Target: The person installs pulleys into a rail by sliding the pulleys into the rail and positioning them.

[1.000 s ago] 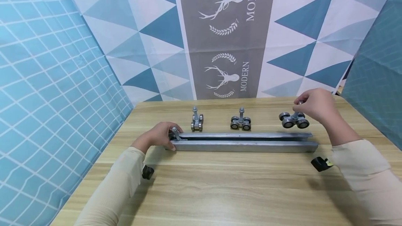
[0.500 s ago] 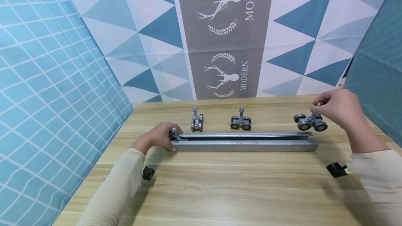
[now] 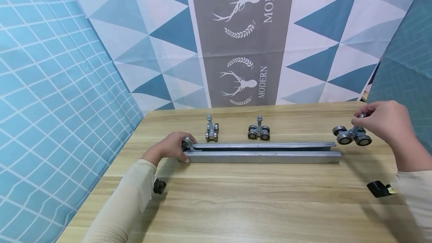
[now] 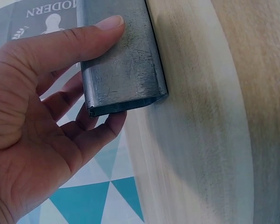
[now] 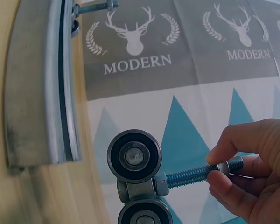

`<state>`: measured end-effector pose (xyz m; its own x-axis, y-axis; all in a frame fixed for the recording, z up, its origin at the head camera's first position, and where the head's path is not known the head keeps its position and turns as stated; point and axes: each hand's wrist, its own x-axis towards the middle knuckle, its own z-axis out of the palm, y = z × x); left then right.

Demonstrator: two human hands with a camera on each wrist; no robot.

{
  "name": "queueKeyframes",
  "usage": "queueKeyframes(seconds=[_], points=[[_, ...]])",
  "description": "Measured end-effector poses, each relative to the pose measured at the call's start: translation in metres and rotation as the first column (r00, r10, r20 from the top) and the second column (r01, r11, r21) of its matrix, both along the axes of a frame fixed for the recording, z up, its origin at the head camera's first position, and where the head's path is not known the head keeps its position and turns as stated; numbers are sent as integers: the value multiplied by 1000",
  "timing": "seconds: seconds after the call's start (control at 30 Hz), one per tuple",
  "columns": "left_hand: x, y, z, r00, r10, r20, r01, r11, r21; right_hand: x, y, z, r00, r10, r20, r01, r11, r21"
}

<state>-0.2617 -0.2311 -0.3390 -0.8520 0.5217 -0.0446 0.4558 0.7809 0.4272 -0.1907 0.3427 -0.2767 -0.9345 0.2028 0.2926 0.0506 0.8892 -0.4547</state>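
Two grips: left hand (image 3: 173, 146) clasps the slotted metal rail (image 3: 263, 157), apparently to steady it; right hand (image 3: 388, 121) pinches a four-wheeled trolley (image 3: 353, 132) by its bolt (image 5: 186, 178), wheels (image 5: 134, 156) free, toward the right edge of the table (image 3: 236, 205).

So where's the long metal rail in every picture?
Head: the long metal rail lies across the middle of the picture, with the left hand at its left end.
Left wrist: the long metal rail comes down from the top middle, under the thumb.
Right wrist: the long metal rail runs down the upper left side.
Shared landmark: the word MODERN, upside down in the left wrist view.
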Motion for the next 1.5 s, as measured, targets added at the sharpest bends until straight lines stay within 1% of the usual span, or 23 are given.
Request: queueKeyframes(seconds=[0.17,0.33,0.47,0.63,0.83,0.93,1.1,1.23,1.47,1.5], points=[[-2,1,-4,1000,1,6,-1,1000,8,5,9,-5,1000,-4,-7,4,1000,10],[0,1,-2,1000,4,10,-5,1000,7,7,15,-9,1000,1,-7,-1,999,32],[1,0,0,1000,17,6,-17,1000,7,8,19,-11,1000,-3,15,2,999,35],[1,-1,1,1000,27,2,-27,1000,8,6,23,-18,999,-6,49,4,999,33],[0,-1,0,999,36,10,-36,999,4,7,25,-26,998,34,59,-38,998,56],[0,-1,1,1000,27,4,-27,1000,3,6,23,-28,996,61,72,-66,996,61],[1,-2,3,1000,30,5,-30,1000,-1,7,21,-31,988,109,108,-113,993,28],[1,-1,3,999,40,14,-40,999,-5,6,19,-33,986,122,116,-125,992,16],[0,0,1,1000,15,6,-15,1000,3,5,13,-39,985,134,105,-136,991,12],[0,0,1,1000,18,9,-18,1000,4,5,12,-40,985,138,105,-140,990,11]])
